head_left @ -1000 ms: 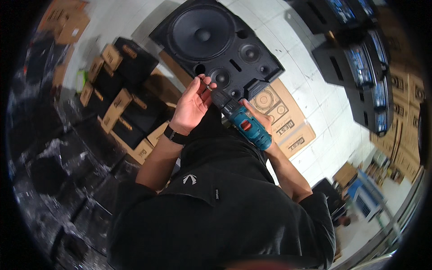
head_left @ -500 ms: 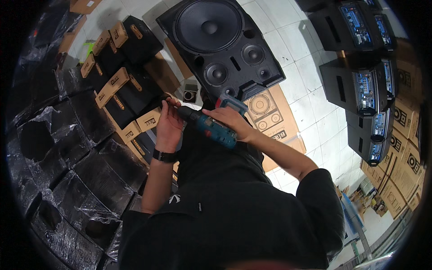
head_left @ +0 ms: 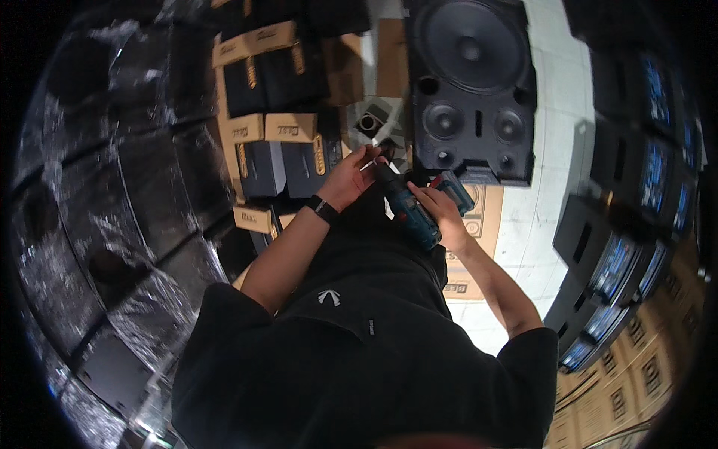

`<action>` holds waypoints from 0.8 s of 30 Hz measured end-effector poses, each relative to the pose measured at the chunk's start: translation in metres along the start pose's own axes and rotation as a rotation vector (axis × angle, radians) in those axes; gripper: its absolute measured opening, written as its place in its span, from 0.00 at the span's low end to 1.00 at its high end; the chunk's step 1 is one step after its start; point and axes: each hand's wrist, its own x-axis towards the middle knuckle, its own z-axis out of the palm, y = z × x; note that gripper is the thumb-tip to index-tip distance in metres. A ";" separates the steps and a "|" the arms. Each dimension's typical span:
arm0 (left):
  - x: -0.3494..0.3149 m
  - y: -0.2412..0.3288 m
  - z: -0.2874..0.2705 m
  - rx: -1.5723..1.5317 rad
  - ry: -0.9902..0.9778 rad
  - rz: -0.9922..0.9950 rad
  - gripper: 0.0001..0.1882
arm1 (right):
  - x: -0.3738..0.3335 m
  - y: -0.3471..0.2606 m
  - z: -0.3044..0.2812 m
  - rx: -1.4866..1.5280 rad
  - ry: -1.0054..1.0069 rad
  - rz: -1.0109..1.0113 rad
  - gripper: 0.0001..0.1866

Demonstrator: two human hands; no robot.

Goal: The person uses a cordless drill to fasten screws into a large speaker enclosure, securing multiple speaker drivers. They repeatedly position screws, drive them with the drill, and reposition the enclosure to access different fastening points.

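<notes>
My right hand [head_left: 443,213] is wrapped round a teal and black cordless drill [head_left: 413,217], which has a grey and red battery [head_left: 455,191]. The drill's chuck tilts up and to the left, toward my left hand [head_left: 348,181]. Pinched together, the left fingers sit right at the chuck's tip; what they hold there is too small to make out. A black watch is on that wrist. Just beyond both hands lies a large black loudspeaker [head_left: 473,101] with one big cone and smaller ones.
Flattened cardboard [head_left: 489,224] lies by the loudspeaker's near end. A small box with a round opening [head_left: 372,120] stands beyond my left hand. Black cabinets with cardboard pieces [head_left: 292,127] are at left, beside plastic-wrapped stacks [head_left: 142,179]. Cabinets with blue panels [head_left: 617,262] and cartons [head_left: 636,374] line the right.
The whole view has turned, so the loudspeaker and hands appear farther right. The drill stays in my right hand, with my left fingers still at its tip.
</notes>
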 end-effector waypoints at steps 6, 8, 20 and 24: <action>-0.043 0.058 -0.041 -0.085 -0.053 0.126 0.14 | 0.067 -0.029 0.041 0.156 -0.135 0.006 0.39; -0.057 0.077 -0.049 -0.112 -0.028 0.120 0.13 | 0.077 -0.038 0.053 0.179 -0.150 -0.016 0.42; -0.050 0.067 0.101 0.283 -0.477 -0.139 0.14 | -0.038 -0.096 0.073 0.317 1.003 0.159 0.34; -0.054 -0.012 0.172 0.516 -0.599 -0.263 0.15 | -0.104 -0.125 0.087 0.051 1.374 0.269 0.38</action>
